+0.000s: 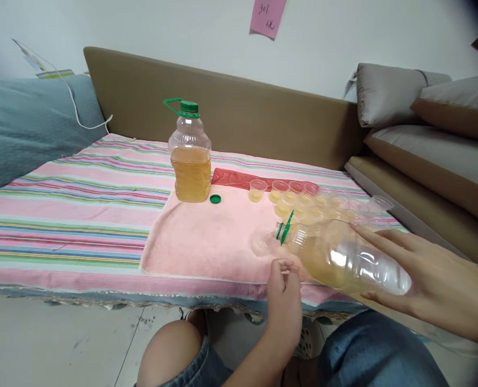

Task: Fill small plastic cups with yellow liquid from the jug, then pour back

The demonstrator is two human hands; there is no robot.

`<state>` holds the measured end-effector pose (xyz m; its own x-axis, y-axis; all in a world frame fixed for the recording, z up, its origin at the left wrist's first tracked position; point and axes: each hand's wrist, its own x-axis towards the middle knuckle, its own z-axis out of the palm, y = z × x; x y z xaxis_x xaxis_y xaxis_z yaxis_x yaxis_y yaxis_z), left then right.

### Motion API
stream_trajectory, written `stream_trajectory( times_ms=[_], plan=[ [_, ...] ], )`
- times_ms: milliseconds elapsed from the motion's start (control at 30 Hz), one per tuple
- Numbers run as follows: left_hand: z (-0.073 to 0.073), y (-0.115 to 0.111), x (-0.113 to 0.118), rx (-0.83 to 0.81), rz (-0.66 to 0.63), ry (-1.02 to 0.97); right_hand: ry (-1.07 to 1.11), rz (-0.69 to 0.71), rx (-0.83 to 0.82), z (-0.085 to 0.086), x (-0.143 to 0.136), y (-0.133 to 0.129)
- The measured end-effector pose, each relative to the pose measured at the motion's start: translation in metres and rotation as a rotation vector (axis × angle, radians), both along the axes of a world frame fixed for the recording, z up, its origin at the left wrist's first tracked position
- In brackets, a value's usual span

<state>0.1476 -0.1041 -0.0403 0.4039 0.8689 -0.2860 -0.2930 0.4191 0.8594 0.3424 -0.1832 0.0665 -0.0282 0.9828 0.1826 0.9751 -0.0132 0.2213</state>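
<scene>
Toward the right end of the bed (62,236), the tilted bottle (335,252) hides some of the clear cups (280,189), so their number cannot be told; the faint cup (259,243) at its mouth blurs into the cloth (198,242); whether the left hand (283,301), near the front edge, touches it is unclear; the right hand's (428,274) forearm and the wall note's (267,19) top are cut off.

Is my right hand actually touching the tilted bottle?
Touching. The head view shows the right hand gripping the tilted bottle near its base, the fingers lying against its side with no gap showing.
</scene>
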Motion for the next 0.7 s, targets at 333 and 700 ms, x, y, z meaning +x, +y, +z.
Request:
stream_trajectory(
  times_ms=[333, 700],
  plan=[
    [-0.003, -0.017, 0.007, -0.461, -0.177, -0.45, -0.002, -0.018, -0.006, -0.004, 0.005, -0.002],
    [0.0, -0.019, 0.006, -0.424, -0.209, -0.404, -0.015, 0.031, 0.015, -0.002, 0.005, 0.001]
  ],
)
